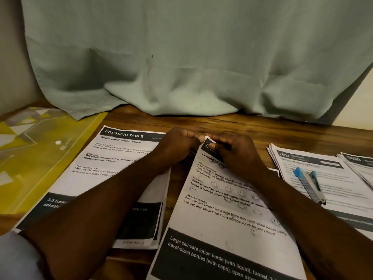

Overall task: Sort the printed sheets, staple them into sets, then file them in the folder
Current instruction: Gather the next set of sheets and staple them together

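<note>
A printed set headed "Pouring Skincare" (226,221) lies in front of me on the wooden table (262,126). My left hand (177,146) and my right hand (236,152) meet at its top left corner, and their fingers pinch that corner, which is slightly curled up. To the left lies a "Dressing Table, Bottle Label Replacement" sheet pile (113,164), partly under my left forearm. A yellow patterned folder (40,158) lies at the far left. A blue and silver stapler (310,184) rests on a pile headed "2652" (327,190) at the right.
Another pile of sheets (361,168) overlaps the right edge of the view. A pale green cloth (181,67) hangs down onto the back of the table, and a bare strip of wood runs in front of it.
</note>
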